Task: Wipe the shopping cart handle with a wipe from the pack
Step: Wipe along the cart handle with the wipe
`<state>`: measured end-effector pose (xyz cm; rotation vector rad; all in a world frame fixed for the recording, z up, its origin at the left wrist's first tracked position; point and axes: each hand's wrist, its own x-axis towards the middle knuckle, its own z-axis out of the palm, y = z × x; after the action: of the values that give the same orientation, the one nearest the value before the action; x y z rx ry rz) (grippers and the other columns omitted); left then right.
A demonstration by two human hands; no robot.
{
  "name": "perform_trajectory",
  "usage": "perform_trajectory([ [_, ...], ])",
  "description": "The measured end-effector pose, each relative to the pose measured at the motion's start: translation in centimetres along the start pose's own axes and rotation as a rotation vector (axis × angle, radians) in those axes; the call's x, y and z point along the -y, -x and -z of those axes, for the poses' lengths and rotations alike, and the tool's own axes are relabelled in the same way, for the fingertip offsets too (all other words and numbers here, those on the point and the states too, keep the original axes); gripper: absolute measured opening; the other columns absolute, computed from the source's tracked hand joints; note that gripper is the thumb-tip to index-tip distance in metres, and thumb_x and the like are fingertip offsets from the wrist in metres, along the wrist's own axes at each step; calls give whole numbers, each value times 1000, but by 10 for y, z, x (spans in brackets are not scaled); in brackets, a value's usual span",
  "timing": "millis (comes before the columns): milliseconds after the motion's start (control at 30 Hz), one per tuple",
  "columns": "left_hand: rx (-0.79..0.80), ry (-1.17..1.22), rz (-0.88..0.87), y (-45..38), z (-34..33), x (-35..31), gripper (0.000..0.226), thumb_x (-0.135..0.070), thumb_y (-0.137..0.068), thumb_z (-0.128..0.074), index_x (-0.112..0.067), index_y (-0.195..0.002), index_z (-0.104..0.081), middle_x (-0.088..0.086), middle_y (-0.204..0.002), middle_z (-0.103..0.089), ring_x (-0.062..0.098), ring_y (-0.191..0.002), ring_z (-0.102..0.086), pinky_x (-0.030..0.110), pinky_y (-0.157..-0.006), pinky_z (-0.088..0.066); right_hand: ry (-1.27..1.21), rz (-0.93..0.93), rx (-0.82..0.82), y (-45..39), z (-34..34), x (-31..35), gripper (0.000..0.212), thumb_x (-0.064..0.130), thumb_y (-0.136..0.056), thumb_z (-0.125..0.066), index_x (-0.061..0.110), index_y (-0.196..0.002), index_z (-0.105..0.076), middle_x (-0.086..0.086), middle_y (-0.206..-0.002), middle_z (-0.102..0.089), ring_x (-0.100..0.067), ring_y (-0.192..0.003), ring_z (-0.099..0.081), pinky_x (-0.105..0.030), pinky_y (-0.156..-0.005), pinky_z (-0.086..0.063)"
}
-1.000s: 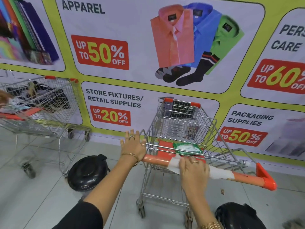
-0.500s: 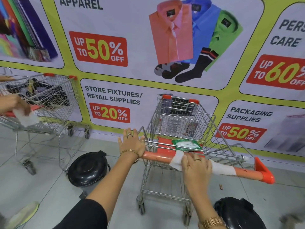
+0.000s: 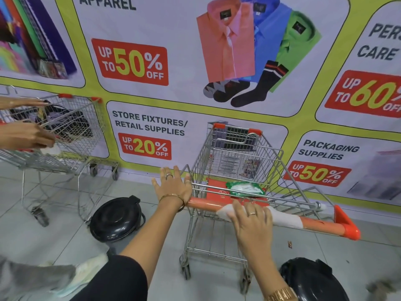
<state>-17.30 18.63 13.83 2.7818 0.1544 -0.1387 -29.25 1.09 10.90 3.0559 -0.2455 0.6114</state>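
— Pressing the wipe flat on the cart handle, right hand fingers curled over it; pack sits on the seat flap.
— Left hand, fingers spread, steadies the handle's left end. Best keep firm pressure, wrap underneath.

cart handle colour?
Orange plastic cart handle, with the white wipe draped over its middle; seen in the head view.

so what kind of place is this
Likely a retail store: wire shopping carts stand on a tiled floor by a wall banner advertising apparel and packaging supplies discounts.
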Motion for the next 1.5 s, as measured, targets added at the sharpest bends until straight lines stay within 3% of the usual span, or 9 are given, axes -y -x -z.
perform_trajectory([
  [167, -17, -76, -46, 4, -4, -6, 60, -47, -96, -14, -18, -149, -7, 8, -159, -4, 24, -146, 5, 48, -117, 1, -131, -130, 33, -12, 10, 49, 44, 44, -85, -30, 23, -94, -68, -3, -84, -72, -27, -83, -64, -45, -90, -39],
  [367, -4, -42, -26, 3, 1, -1, 60, -47, -96, -14, -20, -149, -4, 8, -159, -1, 22, -146, 7, 49, -118, 4, -152, 9, 50, -16, 11, 49, 41, 41, -85, -31, 26, -95, -67, 2, -78, -69, -23, -73, -62, -37, -73, -49],
  [533, 34, -73, 14, 5, 5, -4, 61, -46, -96, -14, -19, -149, -1, 9, -159, 3, 23, -146, 10, 50, -118, 4, -168, -224, -56, -2, 5, -38, 51, 38, -90, -21, 14, -99, -66, -9, -86, -69, -30, -84, -58, -42, -85, -39],
  [667, 75, -240, 40, 9, 3, -20, 67, -51, -94, -9, -15, -149, 2, 9, -158, 10, 25, -145, 16, 51, -116, 10, -209, -332, -64, -7, 8, -30, 44, 31, -89, -28, 9, -85, -67, -10, -80, -69, -30, -81, -57, -46, -89, -38],
  [833, 49, -323, 79, 13, -5, -32, 74, -56, -91, -4, -9, -147, 5, 8, -158, 11, 23, -144, 20, 52, -115, 14, -284, -169, 44, -13, 7, 34, 31, 30, -92, -37, 17, -94, -66, -1, -89, -68, -25, -89, -59, -46, -96, -37],
  [967, -10, -318, 60, 11, -5, -26, 72, -54, -92, -7, -11, -147, 6, 6, -158, 13, 21, -144, 20, 55, -113, 16, -233, -211, 55, -8, 8, -25, 50, 33, -87, -19, 14, -86, -65, -5, -84, -67, -27, -84, -56, -44, -92, -40],
  [1200, -90, -352, -205, 14, -10, -32, 63, -47, -94, -12, -18, -148, 2, 4, -159, 8, 18, -145, 15, 57, -109, 21, -254, -557, -81, -6, 4, -68, 42, 23, -88, -30, 1, -93, -66, -21, -95, -67, -35, -97, -53, -53, -104, -29],
  [1367, -71, -302, -266, 7, -12, -29, 63, -47, -95, -14, -18, -148, 1, 3, -159, 6, 19, -145, 13, 54, -113, 13, -340, -445, 8, -17, -3, -10, 40, 26, -88, -32, 11, -107, -64, -11, -109, -67, -29, -109, -52, -43, -106, -20],
  [1500, -87, -285, -253, 1, -11, -21, 64, -48, -94, -15, -17, -149, -1, 3, -159, 5, 18, -145, 13, 53, -114, 11, -358, -407, -31, -10, 6, -52, 42, 23, -87, -29, 5, -98, -65, -17, -97, -69, -32, -96, -54, -42, -95, -28],
])
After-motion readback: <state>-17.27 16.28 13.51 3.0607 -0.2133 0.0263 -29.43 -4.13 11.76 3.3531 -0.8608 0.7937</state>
